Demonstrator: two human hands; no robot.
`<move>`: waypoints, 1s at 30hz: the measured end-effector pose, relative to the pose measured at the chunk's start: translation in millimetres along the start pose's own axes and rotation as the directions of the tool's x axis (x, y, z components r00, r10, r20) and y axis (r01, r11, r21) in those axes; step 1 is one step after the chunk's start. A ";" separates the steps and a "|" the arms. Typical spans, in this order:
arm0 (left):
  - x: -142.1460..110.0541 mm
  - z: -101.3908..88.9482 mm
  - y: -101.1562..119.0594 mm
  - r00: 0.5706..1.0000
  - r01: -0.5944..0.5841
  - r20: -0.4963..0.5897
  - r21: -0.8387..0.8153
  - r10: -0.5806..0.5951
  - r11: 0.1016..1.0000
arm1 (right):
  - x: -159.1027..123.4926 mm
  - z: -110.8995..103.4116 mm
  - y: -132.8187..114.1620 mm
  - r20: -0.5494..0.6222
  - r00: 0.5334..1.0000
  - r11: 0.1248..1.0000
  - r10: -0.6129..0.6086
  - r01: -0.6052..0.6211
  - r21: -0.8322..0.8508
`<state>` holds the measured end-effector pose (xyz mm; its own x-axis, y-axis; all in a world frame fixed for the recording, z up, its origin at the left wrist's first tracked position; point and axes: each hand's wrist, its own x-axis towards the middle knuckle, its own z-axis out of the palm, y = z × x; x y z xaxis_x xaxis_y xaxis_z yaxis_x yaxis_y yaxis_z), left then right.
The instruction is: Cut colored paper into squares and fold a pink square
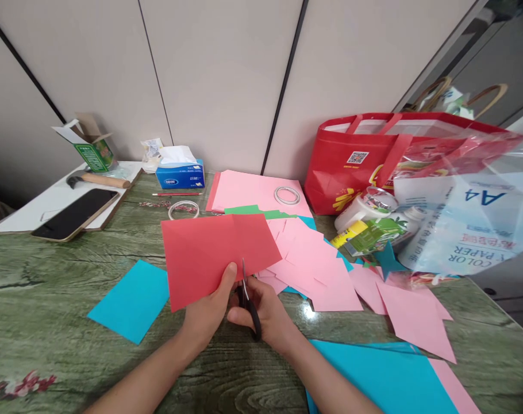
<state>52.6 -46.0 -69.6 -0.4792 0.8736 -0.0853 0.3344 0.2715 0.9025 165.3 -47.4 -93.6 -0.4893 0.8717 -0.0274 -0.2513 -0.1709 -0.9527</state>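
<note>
Red paper (201, 247) sits mid-frame, over the table (50, 305), its near edge pinched by the left hand (206, 313), thumb on top, the fingers beneath hidden. Just right of it, the right hand (265, 305) has its fingers curled around the handles of the scissors (254, 319), blades at the paper's lower edge. For a clean cut, hold the sheet taut and keep the left thumb, very near the blades, off their line.
</note>
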 end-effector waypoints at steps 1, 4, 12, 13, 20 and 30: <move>-0.1 -0.4 0.5 1.000 0.005 0.003 0.005 -0.005 1.000 | -0.2 -0.4 0.8 -0.006 1.000 1.000 0.006 -0.006 -0.001; -0.3 -1.3 1.3 1.000 -0.001 0.014 0.002 0.001 1.000 | -0.7 -1.3 4.1 -0.021 0.999 0.999 0.037 -0.037 0.004; -1.5 -1.6 2.6 0.999 0.023 0.037 -0.009 -0.022 1.000 | -0.8 -2.0 6.7 -0.041 0.997 0.997 0.073 -0.073 -0.005; -1.7 -1.6 3.4 0.999 0.026 0.036 -0.009 -0.026 1.000 | -0.5 -1.9 6.4 -0.041 0.997 0.997 0.073 -0.073 -0.008; -2.9 -2.1 6.7 0.999 0.036 0.028 -0.019 -0.036 0.999 | 0.6 -1.1 8.0 -0.063 0.993 0.995 0.096 -0.097 -0.014; -2.8 -1.7 4.7 0.999 0.031 0.043 -0.017 -0.030 0.999 | -0.9 -1.3 9.2 -0.072 0.990 0.993 0.119 -0.119 0.002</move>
<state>54.2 -47.8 -64.4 -0.4537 0.8816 -0.1302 0.3058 0.2912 0.9065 164.6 -49.2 -102.7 -0.4544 0.8758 -0.1625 -0.1924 -0.2746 -0.9421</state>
